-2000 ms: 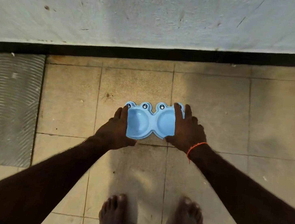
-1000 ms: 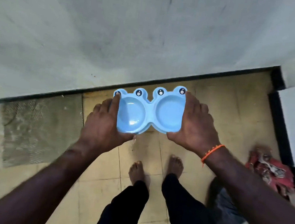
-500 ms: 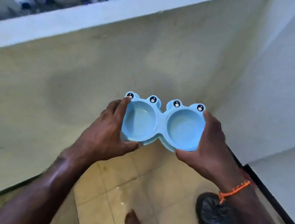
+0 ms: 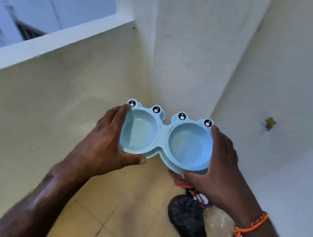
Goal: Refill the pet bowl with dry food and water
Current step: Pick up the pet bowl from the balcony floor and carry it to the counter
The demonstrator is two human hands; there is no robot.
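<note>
a: where's the blue frog-eyed double pet bowl (image 4: 166, 137) now?

b: up off the floor tiles (image 4: 117, 219), chest-high; left hand (image 4: 105, 145) and right hand (image 4: 223, 168) each curl round an end.

a: filled?

b: no, both wells look empty; fetching food and water comes next, i'd judge.

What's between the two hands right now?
In the head view, only the blue double pet bowl, both wells empty, gripped by left hand and right hand.

Hands: 2, left (image 4: 106, 143), right (image 4: 219, 167)
Bowl (image 4: 166, 137): 1
Bowl cups: 2
Eyes on bowl: 4
Black bag (image 4: 187, 223): 1
Wrist band (image 4: 251, 226): 1
</note>
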